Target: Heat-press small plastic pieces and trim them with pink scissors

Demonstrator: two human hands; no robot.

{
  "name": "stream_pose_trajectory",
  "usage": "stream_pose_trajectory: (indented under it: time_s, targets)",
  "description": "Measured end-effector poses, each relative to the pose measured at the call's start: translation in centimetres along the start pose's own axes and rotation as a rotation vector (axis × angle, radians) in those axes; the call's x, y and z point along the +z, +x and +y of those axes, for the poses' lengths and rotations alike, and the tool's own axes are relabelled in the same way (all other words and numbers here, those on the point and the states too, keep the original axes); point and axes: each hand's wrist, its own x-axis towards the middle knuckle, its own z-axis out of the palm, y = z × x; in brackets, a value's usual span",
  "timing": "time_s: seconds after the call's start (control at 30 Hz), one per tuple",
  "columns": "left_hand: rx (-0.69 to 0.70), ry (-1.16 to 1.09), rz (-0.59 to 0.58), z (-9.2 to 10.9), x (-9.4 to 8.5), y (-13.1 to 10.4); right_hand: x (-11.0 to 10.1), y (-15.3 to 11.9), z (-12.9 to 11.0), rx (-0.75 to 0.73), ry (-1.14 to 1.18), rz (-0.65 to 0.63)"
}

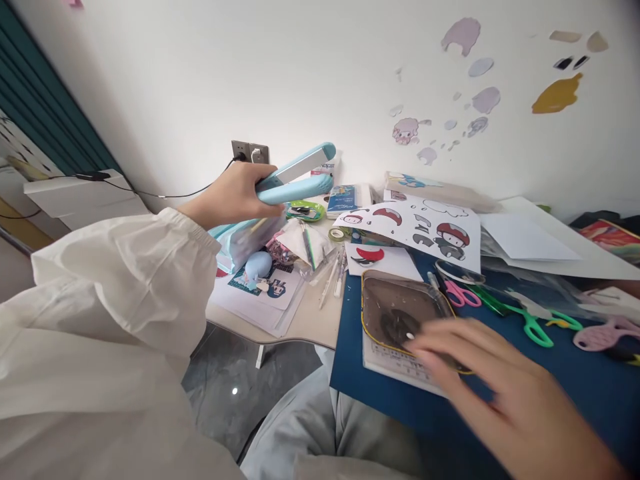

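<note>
Head view: the light-blue, two-armed plastic flat iron (pixel 295 190) is up above the pale table (pixel 310 325), long axis slanting slightly upward, parted tips pointing right. The left hand (pixel 243 190) wraps its fingers round the rear end, arms jutting beyond; the right hand (pixel 505 387), blurred, half-curled at the dark, yellow-rimmed tray (pixel 383 293), grip unclear.

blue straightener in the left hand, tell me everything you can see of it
The straightener is light blue and looks like smooth plastic, with two slim arms opened into a narrow V. A flat, silvery plate lines the inner face of the upper arm. Its tips point rightward and slightly up. The left hand grips its other end, hiding it, and holds it above the cluttered table. Only that hand visibly touches it.
</note>
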Motion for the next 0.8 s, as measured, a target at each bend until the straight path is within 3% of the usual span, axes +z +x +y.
stream_pose_trajectory:
  time_s: [0.07,0.13,0.23,0.3,0.63,0.8]
  targets:
    - [0.010,0.004,-0.025,0.1,0.3,0.4,2.7,4.1,-4.0,-0.127,-0.117,-0.278]
    - [0.029,0.013,-0.051,0.2,0.6,0.6,6.3,7.5,-6.5,-0.105,-0.182,-0.372]
    - [0.056,0.031,-0.079,0.0,0.9,0.9,10.7,10.5,-7.2,-0.024,-0.256,-0.448]
    - [0.065,0.042,-0.090,-0.1,1.0,0.9,11.9,11.3,-6.5,-0.004,-0.261,-0.470]
    - [0.020,0.030,-0.088,-0.3,0.5,1.4,8.7,15.3,-1.6,-0.062,-0.036,-0.409]
    - [0.007,0.023,-0.093,-0.4,0.7,1.8,8.1,16.0,-1.3,-0.052,-0.006,-0.401]
